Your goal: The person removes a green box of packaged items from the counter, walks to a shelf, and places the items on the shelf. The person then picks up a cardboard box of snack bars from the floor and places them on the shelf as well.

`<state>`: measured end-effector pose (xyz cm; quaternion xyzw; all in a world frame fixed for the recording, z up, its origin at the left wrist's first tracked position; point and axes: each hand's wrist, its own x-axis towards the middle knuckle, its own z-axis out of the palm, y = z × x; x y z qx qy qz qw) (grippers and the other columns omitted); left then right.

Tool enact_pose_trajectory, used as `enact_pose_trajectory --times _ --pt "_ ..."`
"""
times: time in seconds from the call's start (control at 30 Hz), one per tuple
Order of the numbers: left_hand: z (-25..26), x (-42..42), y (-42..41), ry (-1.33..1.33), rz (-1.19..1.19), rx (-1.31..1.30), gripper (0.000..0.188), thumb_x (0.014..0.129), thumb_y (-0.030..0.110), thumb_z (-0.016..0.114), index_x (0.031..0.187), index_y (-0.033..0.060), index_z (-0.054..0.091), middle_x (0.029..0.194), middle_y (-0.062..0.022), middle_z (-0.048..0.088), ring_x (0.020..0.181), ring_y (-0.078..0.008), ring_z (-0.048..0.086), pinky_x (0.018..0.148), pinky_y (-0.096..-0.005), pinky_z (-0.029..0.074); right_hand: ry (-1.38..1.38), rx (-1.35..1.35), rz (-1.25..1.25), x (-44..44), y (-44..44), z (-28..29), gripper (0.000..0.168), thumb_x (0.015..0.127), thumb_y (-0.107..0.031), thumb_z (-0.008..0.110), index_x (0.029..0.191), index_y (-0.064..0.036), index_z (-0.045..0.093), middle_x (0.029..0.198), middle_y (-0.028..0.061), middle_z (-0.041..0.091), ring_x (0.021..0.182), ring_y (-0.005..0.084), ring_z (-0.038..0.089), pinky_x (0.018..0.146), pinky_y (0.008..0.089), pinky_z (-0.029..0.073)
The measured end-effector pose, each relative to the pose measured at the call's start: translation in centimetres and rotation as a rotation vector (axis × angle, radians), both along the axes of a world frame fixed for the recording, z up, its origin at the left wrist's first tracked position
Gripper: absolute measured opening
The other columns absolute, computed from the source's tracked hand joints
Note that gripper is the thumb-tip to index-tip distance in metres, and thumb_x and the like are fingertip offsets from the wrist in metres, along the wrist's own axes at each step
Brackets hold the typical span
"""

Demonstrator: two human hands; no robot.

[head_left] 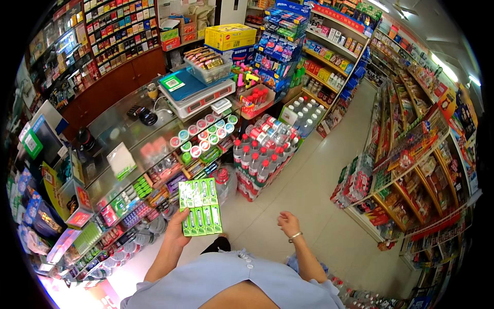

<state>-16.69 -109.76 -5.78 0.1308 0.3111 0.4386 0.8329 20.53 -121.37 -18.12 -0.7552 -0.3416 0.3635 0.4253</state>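
My left hand (180,228) grips the left edge of a shrink-wrapped pack of green chewing gum (201,204). Two rows of gum packets face up in it, and the wrap catches the light. My right hand (288,223) hangs over the tiled floor with its fingers loosely curled, and I see nothing in it. A metal bangle (295,236) circles that wrist. Just beyond the gum pack is a glass counter (112,133) with candy and gum on its front shelves (154,197). Round tubs with coloured lids (202,135) line its top edge.
A scale (197,98) carries a plastic bin of packets (208,65). Red-capped bottles (254,162) stand in packs on the floor near the counter's end. At right, a snack rack (409,185) borders the aisle. A large clear bottle (224,181) stands behind the gum pack.
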Motion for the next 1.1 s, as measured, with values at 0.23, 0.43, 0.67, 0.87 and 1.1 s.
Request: enact_pose_trajectory --times 0.23,0.43,0.67,0.87,1.1 --pt "-1.0 10.6 9.9 -0.053 0.055 0.009 0.038 0.086 0.011 0.056 0.122 0.0032 0.046 0.116 -0.011 0.057 0.103 -0.0247 0.058 0.089 -0.0405 0.047 -0.455 0.027 0.362 6.9 11.7 0.7 0.054 0.079 -0.02 0.066 0.127 -0.008 0.046 0.103 0.0148 0.062 0.069 0.0211 0.066 0.066 0.0316 0.052" --pt "1.2 18.3 17.4 -0.058 0.035 0.0 0.038 0.087 0.011 0.054 0.123 0.0025 0.045 0.116 -0.011 0.057 0.101 -0.0234 0.058 0.088 -0.0384 0.048 -0.403 0.015 0.245 20.9 17.7 -0.2 0.065 0.077 -0.015 0.067 0.135 -0.011 0.038 0.107 0.0159 0.059 0.067 0.0196 0.065 0.056 0.0301 0.052" --pt "1.5 25.4 19.7 -0.059 0.294 0.038 0.041 0.086 0.01 0.055 0.124 0.0023 0.045 0.117 -0.011 0.056 0.104 -0.0241 0.057 0.091 -0.0391 0.046 -0.038 0.223 0.127 39.4 36.4 6.5 0.066 0.078 -0.003 0.063 0.136 -0.012 0.035 0.111 0.013 0.053 0.064 0.0162 0.061 0.046 0.0266 0.049" --pt "1.0 33.4 16.1 -0.034 0.73 -0.072 0.044 0.084 0.015 0.06 0.123 0.0024 0.046 0.118 -0.0132 0.056 0.104 -0.0278 0.057 0.09 -0.0435 0.047 -0.48 0.571 0.395 47.1 61.2 16.0 0.064 0.077 -0.012 0.067 0.133 -0.002 0.038 0.109 0.0171 0.056 0.093 0.0239 0.057 0.081 0.0326 0.046" --pt "3.8 41.0 11.9 0.021 1.102 -0.155 0.041 0.086 0.017 0.058 0.122 0.0027 0.046 0.119 -0.0146 0.056 0.104 -0.0298 0.057 0.089 -0.0457 0.048 -1.037 0.397 0.841 45.6 80.3 15.5 0.05 0.07 -0.009 0.065 0.119 -0.005 0.052 0.117 0.018 0.054 0.107 0.0371 0.052 0.091 0.0395 0.044"
